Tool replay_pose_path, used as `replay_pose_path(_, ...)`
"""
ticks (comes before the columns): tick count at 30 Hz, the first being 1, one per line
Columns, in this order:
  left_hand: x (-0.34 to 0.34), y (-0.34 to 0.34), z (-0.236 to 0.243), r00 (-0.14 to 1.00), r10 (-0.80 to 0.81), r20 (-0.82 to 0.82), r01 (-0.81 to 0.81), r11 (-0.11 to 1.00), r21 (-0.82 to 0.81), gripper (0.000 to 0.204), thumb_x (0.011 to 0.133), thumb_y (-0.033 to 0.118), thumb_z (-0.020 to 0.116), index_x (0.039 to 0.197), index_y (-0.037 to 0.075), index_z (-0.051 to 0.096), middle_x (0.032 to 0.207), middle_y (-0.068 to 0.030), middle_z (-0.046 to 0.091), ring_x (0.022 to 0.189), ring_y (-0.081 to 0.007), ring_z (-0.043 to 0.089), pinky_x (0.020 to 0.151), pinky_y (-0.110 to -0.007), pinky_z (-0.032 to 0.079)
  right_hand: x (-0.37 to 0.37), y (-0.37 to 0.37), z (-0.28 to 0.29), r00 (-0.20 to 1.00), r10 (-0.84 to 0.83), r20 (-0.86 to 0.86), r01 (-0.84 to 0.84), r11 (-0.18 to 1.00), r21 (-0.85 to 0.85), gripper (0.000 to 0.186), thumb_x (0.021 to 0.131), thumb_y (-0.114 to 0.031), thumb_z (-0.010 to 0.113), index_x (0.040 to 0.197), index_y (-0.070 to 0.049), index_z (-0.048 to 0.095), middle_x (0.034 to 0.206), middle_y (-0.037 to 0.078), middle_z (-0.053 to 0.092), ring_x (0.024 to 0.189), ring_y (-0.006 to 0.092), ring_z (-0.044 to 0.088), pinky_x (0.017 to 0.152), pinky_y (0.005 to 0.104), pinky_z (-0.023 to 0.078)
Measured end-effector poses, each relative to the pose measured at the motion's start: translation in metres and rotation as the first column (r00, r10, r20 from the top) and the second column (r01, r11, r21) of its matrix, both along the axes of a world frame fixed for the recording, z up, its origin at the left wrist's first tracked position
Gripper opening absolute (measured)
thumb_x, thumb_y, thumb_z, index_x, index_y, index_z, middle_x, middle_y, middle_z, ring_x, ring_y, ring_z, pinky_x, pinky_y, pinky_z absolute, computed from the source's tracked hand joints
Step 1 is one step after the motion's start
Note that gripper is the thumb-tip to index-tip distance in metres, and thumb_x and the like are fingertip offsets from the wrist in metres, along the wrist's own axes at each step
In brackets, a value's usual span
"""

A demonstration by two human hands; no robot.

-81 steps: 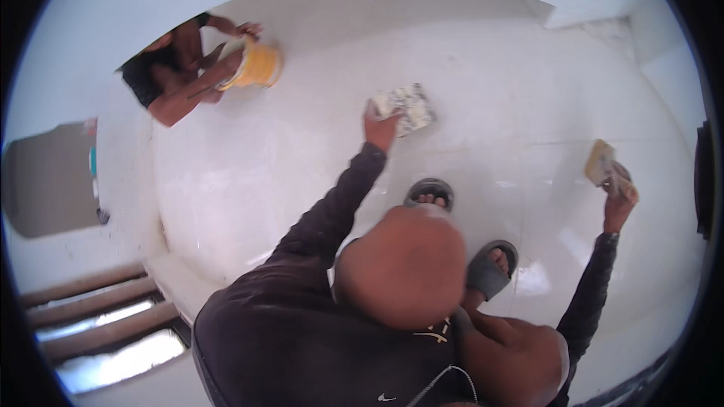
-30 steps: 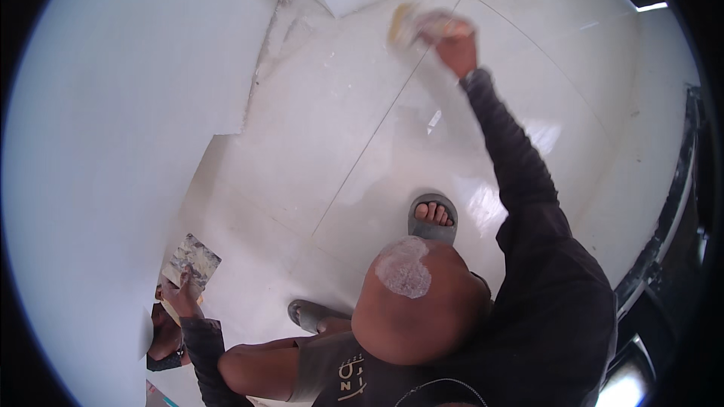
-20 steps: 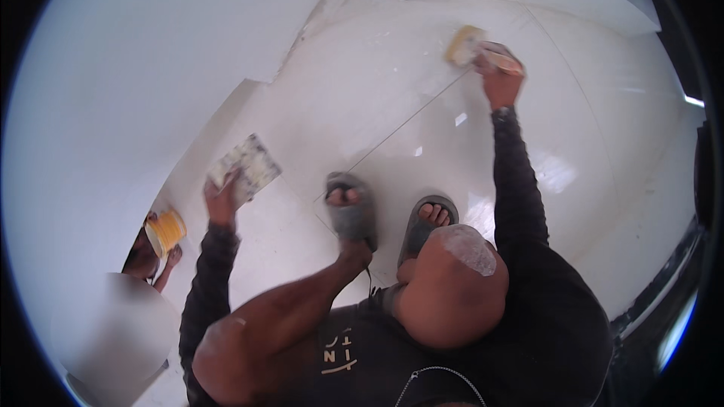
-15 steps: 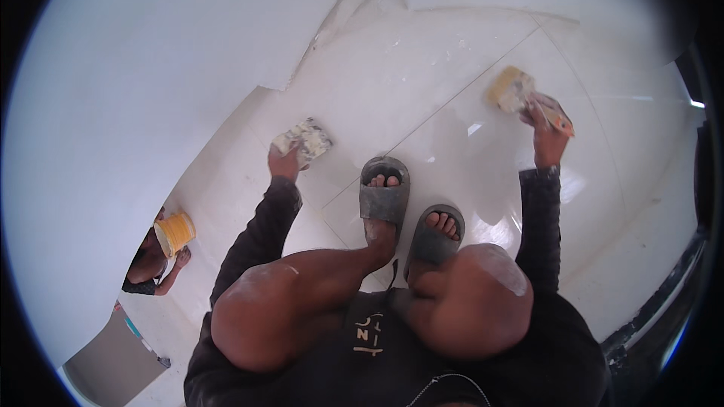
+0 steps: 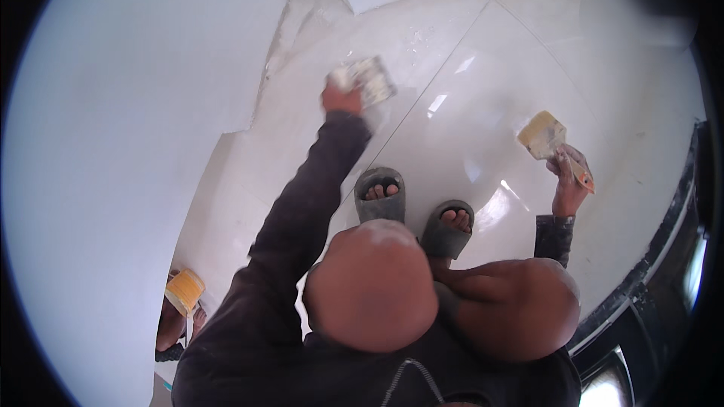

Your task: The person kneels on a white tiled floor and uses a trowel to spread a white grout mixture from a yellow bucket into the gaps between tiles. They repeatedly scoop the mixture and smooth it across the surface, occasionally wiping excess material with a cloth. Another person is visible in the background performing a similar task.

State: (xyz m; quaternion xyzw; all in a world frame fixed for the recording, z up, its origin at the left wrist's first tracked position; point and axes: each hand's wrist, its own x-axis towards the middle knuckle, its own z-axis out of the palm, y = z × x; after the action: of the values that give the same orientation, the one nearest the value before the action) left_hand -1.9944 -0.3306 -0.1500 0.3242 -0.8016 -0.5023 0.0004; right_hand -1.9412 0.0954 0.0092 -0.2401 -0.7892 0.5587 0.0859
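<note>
My left hand is closed on a flat rectangular piece smeared with white paste; its exact kind is unclear. It is raised over the floor near the low edge of the white wall on the left. My right hand grips a wide flat brush with tan bristles, a paste-smeared middle and an orange handle end. The brush points away from me, to the right of my feet. Whether either tool touches the floor cannot be told.
Pale glossy floor tiles spread around my slippers. A white wall fills the left side. At lower left, another person is partly hidden behind it, beside a yellow tub-like container. A dark frame borders the right.
My left hand has swung forward and right with the smeared piece. My right hand has drawn back slightly with the brush. My view and knees have shifted too.
</note>
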Motion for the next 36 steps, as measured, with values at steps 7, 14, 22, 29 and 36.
replay_pose_path(7, -0.081, 0.05, -0.022, 0.999, -0.036, 0.037, 0.041, 0.99, -0.136, 0.054, 0.072, 0.031, 0.075, 0.112, 0.002, 0.052, 0.101, -0.022, 0.064, 0.097, -0.037, 0.062, 0.082, -0.045, 0.05, -0.003, -0.008, 0.041, 0.992, 0.089, 0.089, -0.094, 0.994, 0.059, 0.024, 0.086, -0.014, 0.065, 0.099, 0.006, 0.062, 0.087, 0.012, 0.065, 0.07, 0.0175, 0.065, 0.063, 0.0282, 0.057)
replay_pose_path(14, -0.082, 0.16, 0.039, 0.985, -0.156, 0.077, 0.169, 0.965, -0.198, 0.052, 0.073, 0.035, 0.072, 0.108, 0.001, 0.057, 0.095, -0.0212, 0.065, 0.092, -0.0369, 0.063, 0.082, -0.044, 0.049, -0.019, 0.006, 0.023, 0.973, 0.226, 0.042, -0.226, 0.974, -0.013, 0.024, 0.086, -0.013, 0.065, 0.098, 0.007, 0.062, 0.088, 0.013, 0.064, 0.07, 0.0188, 0.066, 0.062, 0.0288, 0.057)
replay_pose_path(22, 0.082, -0.001, 0.052, 0.975, 0.209, -0.078, -0.216, 0.971, -0.1, 0.025, 0.08, 0.013, 0.07, 0.1, 0.001, 0.062, 0.093, -0.0107, 0.069, 0.075, -0.0207, 0.068, 0.066, -0.031, 0.055, -0.019, 0.033, 0.006, 0.956, 0.292, 0.007, -0.289, 0.949, -0.128, 0.023, 0.086, -0.013, 0.065, 0.097, 0.007, 0.062, 0.086, 0.013, 0.064, 0.069, 0.0188, 0.065, 0.061, 0.0286, 0.057)
replay_pose_path(29, -0.088, 0.138, 0.031, 0.994, -0.045, 0.096, 0.077, 0.928, -0.364, 0.053, 0.068, 0.038, 0.075, 0.108, 0.007, 0.059, 0.1, -0.0207, 0.065, 0.098, -0.0375, 0.061, 0.086, -0.043, 0.049, -0.023, 0.032, -0.008, 0.87, 0.49, -0.052, -0.486, 0.836, -0.256, 0.019, 0.085, -0.01, 0.065, 0.095, 0.006, 0.063, 0.089, 0.012, 0.065, 0.071, 0.0173, 0.066, 0.061, 0.0273, 0.056)
replay_pose_path(36, 0.008, 0.115, 0.124, 0.949, 0.043, -0.313, -0.084, 0.989, -0.119, 0.032, 0.076, 0.021, 0.074, 0.098, 0.001, 0.062, 0.088, -0.0108, 0.069, 0.076, -0.0214, 0.067, 0.071, -0.033, 0.053, -0.001, -0.065, -0.081, 0.315, 0.894, -0.319, -0.909, 0.38, 0.169, 0.02, 0.073, -0.015, 0.07, 0.092, -0.009, 0.068, 0.092, 0.009, 0.068, 0.086, 0.0254, 0.066, 0.076, 0.0365, 0.051)
